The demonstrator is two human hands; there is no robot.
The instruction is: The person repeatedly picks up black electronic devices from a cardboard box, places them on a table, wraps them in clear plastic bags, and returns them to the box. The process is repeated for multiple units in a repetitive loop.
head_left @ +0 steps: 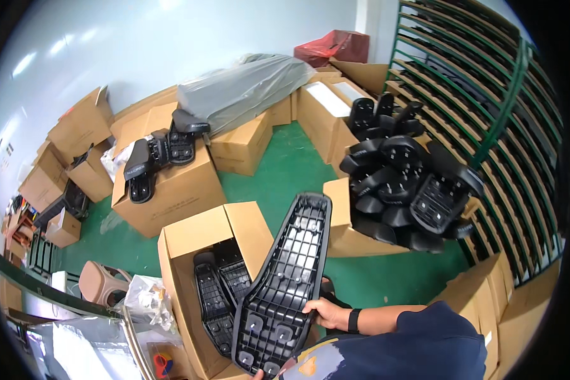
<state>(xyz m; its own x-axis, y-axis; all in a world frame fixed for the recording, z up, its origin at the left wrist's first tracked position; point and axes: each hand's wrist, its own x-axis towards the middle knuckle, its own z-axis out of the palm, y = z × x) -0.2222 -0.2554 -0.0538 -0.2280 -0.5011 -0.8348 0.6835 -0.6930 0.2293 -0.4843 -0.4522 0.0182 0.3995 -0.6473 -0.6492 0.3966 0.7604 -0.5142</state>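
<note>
I hold a long black seat (278,285) tilted upright, its ribbed plastic underside with several round rubber feet showing. My right hand (326,313) grips its right edge, the thumb lying over the rim onto the ribs. At the seat's bottom end, my left hand (258,375) shows only a fingertip or thumb against the rim; the rest is out of the picture. Just left of the held seat stands an open cardboard box (199,229), flaps up. Inside it, similar black seats (214,304) stand on end, partly covered by the one I hold.
At right, an overfilled box (339,218) carries a heap of black seats (402,183). Behind it rises a green rack (510,101) with loaded shelves. More seats (164,152) lie on a closed box (177,196). A brown stool (101,283) and plastic bag (151,301) stand left.
</note>
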